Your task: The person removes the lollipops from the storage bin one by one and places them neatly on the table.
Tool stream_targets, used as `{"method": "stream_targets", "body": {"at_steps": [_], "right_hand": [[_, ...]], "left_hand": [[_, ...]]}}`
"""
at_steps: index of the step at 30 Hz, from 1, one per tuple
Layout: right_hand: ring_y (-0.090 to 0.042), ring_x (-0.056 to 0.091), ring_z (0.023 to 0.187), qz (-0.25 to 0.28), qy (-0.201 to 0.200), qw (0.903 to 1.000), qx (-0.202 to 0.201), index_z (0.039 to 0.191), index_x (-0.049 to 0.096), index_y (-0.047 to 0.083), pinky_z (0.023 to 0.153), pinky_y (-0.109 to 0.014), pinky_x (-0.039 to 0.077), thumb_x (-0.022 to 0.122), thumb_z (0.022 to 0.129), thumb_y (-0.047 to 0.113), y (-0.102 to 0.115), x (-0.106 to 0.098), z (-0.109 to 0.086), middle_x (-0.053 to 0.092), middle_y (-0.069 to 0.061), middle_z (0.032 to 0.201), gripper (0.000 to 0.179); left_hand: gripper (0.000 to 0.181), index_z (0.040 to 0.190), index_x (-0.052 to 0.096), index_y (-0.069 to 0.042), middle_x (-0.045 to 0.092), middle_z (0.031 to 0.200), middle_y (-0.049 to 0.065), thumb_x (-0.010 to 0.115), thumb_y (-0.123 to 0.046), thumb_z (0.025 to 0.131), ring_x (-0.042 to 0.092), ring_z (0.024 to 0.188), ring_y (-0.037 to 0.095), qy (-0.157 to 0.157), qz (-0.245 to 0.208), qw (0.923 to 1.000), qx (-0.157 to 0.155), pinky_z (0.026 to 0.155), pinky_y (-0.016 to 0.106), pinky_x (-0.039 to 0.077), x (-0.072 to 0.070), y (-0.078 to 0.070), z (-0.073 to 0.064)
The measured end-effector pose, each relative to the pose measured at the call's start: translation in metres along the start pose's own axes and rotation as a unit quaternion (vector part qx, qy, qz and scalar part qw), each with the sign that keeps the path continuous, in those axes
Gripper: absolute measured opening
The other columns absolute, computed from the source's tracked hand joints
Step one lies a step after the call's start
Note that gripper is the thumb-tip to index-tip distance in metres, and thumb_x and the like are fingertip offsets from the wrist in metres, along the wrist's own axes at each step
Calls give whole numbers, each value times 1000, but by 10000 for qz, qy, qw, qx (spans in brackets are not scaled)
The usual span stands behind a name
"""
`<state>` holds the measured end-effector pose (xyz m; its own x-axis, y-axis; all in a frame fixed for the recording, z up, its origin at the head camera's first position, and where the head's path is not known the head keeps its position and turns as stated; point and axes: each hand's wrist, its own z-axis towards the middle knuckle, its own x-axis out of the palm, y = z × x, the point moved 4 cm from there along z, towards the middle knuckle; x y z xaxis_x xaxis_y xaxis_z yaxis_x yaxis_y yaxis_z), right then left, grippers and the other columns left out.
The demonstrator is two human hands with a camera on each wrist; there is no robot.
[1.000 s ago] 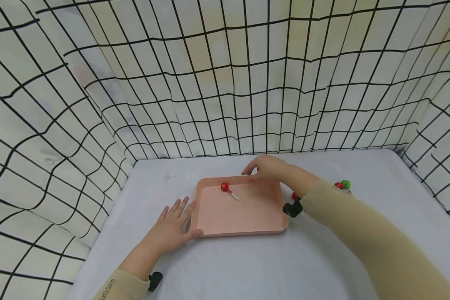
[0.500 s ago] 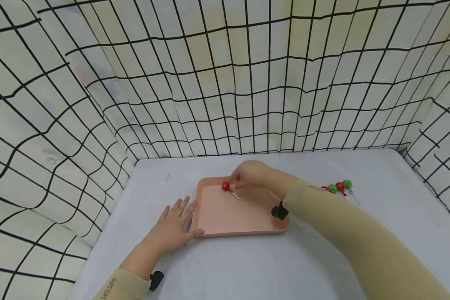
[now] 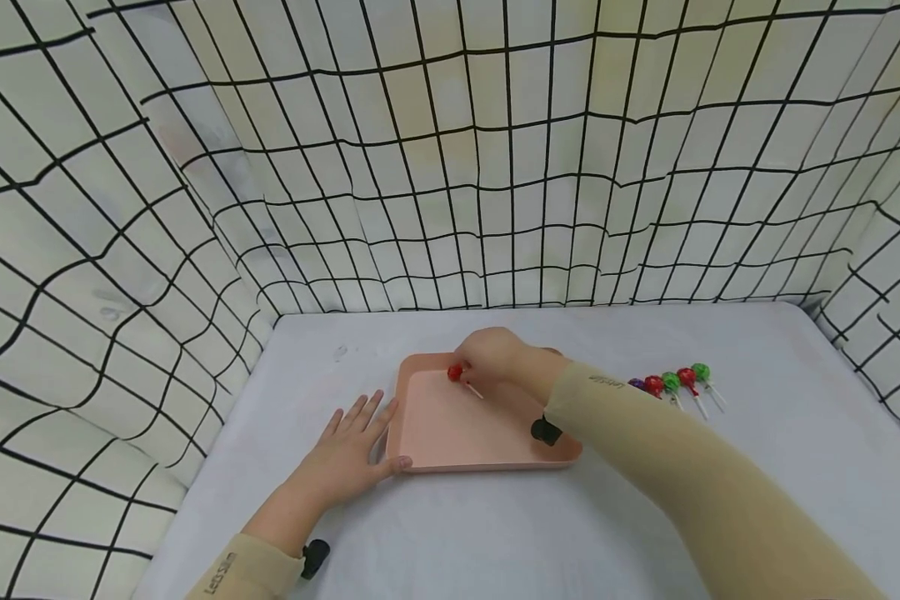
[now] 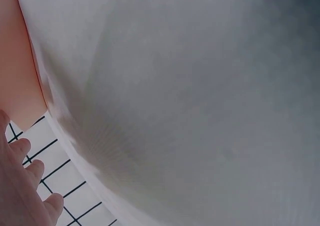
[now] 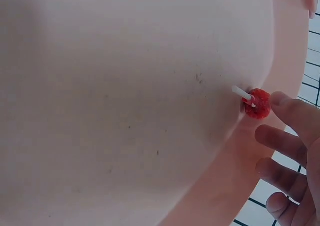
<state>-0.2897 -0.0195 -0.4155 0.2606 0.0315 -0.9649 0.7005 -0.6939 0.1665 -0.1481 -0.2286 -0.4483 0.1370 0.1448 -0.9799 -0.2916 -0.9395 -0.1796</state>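
Note:
A red lollipop [image 3: 455, 373] with a white stick lies in the pink tray [image 3: 465, 433], near its far left corner. My right hand [image 3: 491, 358] is over the tray, its fingers bent beside the candy. In the right wrist view, one digit of my right hand [image 5: 295, 151] meets the edge of the lollipop's head [image 5: 257, 104], while the others stay spread and apart from it. My left hand [image 3: 352, 458] lies with fingers straight at the tray's left edge, thumb on the near left corner. Only its fingertips [image 4: 36, 171] show in the left wrist view.
To the right of the tray, several lollipops [image 3: 671, 382] in purple, red and green lie in a row on the white table [image 3: 495, 533]; the right sleeve [image 3: 630, 442] partly covers them. A white wall with black netting [image 3: 495, 167] encloses the back and sides.
My right hand has come from the tray's far rim leftward and nearer, down to the red lollipop. Its sleeve uncovers more of the lollipop row. The left hand keeps its place.

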Motion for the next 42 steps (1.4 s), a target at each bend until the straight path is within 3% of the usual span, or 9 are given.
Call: {"method": "stream_targets", "body": {"at_steps": [12,22,34,42], "right_hand": [[-13,56,87,-445,236,9983,288,107,68,25,82,-28,51,64,97,25,2,8,11,62,9,93,11],[-12,54,86,-456,342,9978,329,101,67,25,78,-27,49,67,95,27,-3,13,13,60,9,89,6],[-11,56,85,-4,532,9985,-101,115,72,25,80,-26,48,72,92,32,5,18,2,61,11,87,24],[-11,59,100,-6,314,9995,-31,132,66,29,90,-31,50,69,94,31,5,14,-4,67,8,109,38]], "left_hand": [[95,159,25,-19,18,164,11,47,-77,87,14,151,35,9,-3,10000,-15,119,61,12,0,-1,1],[94,159,26,-18,19,164,12,50,-75,87,15,150,36,-36,-42,10000,20,118,61,13,1,-1,3],[95,159,26,-17,18,164,13,49,-76,87,14,150,37,71,-69,9999,-51,118,61,12,-2,-1,1],[97,158,27,-17,18,164,13,47,-78,86,15,150,37,21,-64,10000,-19,118,62,12,1,1,1]]}}
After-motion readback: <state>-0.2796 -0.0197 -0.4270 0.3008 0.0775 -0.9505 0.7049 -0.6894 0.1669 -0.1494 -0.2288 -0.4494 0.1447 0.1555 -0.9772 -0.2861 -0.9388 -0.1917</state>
